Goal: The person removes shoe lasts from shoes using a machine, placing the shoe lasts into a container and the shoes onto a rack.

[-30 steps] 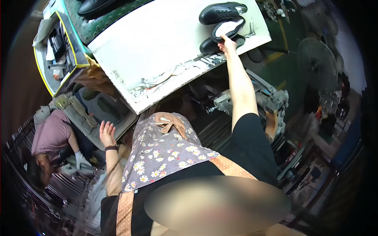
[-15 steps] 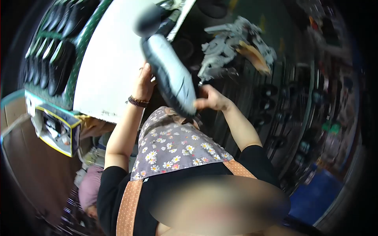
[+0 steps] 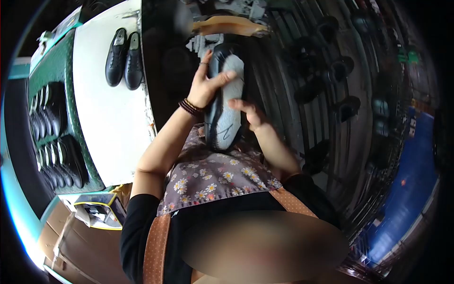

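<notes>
A black shoe upper with a pale underside (image 3: 229,106) is held upright in front of the flowered apron, its underside facing me. My left hand (image 3: 206,87) grips its upper left part, thumb lying across the pale surface and fingers behind the dark edge. On the lower right side, my right hand (image 3: 249,112) has its thumb on the underside; its other fingers are partly hidden behind the piece. A short dark line is marked near the bottom of the pale surface. Two finished-looking black shoes (image 3: 124,64) lie side by side on the white table (image 3: 106,130).
Rows of black shoes (image 3: 59,156) rest on the green rack (image 3: 78,113) at left. An open yellow-edged box (image 3: 99,214) is below the table. Metal rails (image 3: 274,85) carrying dark shoes (image 3: 347,109) run along the right. A tan curved part (image 3: 229,26) is ahead.
The shoe piece has come from the table to in front of my body, now upright, with both hands on it. My view has turned right, and the crouching person has left it.
</notes>
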### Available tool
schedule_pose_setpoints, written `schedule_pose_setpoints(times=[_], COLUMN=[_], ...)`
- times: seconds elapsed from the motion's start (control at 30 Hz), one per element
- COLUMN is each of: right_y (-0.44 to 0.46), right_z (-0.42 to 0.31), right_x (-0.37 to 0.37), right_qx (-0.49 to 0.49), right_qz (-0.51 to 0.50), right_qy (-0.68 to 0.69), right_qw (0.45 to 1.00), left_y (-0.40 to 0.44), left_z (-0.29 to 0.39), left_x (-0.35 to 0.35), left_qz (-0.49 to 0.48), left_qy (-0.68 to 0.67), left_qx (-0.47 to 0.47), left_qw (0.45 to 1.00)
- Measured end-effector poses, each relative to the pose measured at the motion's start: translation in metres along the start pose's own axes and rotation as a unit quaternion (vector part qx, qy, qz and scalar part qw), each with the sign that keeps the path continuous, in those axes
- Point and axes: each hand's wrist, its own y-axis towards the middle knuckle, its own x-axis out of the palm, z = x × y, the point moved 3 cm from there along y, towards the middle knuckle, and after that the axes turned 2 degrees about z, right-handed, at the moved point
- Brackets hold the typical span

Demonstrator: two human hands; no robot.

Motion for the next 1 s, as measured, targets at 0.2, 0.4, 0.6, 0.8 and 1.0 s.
schedule_pose_setpoints(times=[0.2,0.4,0.6,0.8,1.0], right_y=[0.033,0.032,0.020,0.079,0.026], right_z=[-0.006,-0.005,-0.010,0.076,0.013], right_x=[-0.012,-0.012,-0.005,-0.031,-0.021], right_qx=[0.090,0.043,-0.021,0.028,-0.033], right_qz=[-0.008,-0.061,-0.067,-0.131,-0.078], right_qy=[-0.018,0.012,0.010,0.003,-0.028], right_qw=[0.996,0.997,0.997,0.991,0.996], left_y=[0.056,0.026,0.021,0.035,0.010], left_z=[-0.066,-0.044,-0.040,-0.040,-0.048], left_x=[-0.044,-0.033,-0.036,-0.040,-0.042], left_qz=[-0.023,0.042,0.050,0.021,0.039], left_qy=[-0.056,0.013,0.004,0.029,0.089], left_qx=[-0.123,-0.093,-0.109,-0.039,0.014], left_qw=[0.991,0.995,0.993,0.999,0.995])
